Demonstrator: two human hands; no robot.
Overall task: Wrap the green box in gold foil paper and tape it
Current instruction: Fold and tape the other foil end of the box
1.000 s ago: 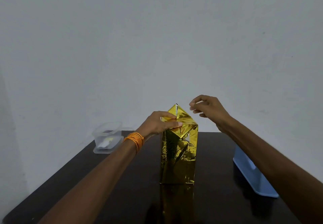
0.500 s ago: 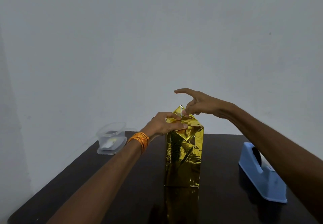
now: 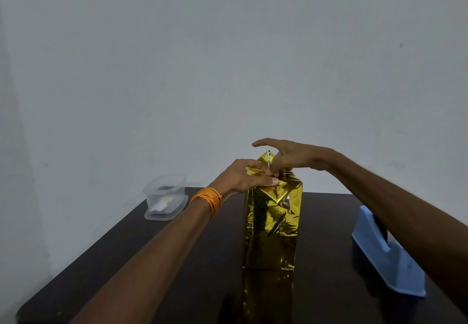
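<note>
Right hand (image 3: 293, 156) lowered onto foil-wrapped box (image 3: 272, 222) top, grip pinching | left hand (image 3: 247, 178) still pressing folds

Plain room: bare grey wall (image 3: 228, 58), dark table (image 3: 177, 260), tape dispenser (image 3: 385, 255).

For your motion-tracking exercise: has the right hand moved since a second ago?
Yes. The right hand came left and down onto the foil-wrapped box's top.

Bare forearms; orange thread band (image 3: 207, 200) on left wrist.
</note>
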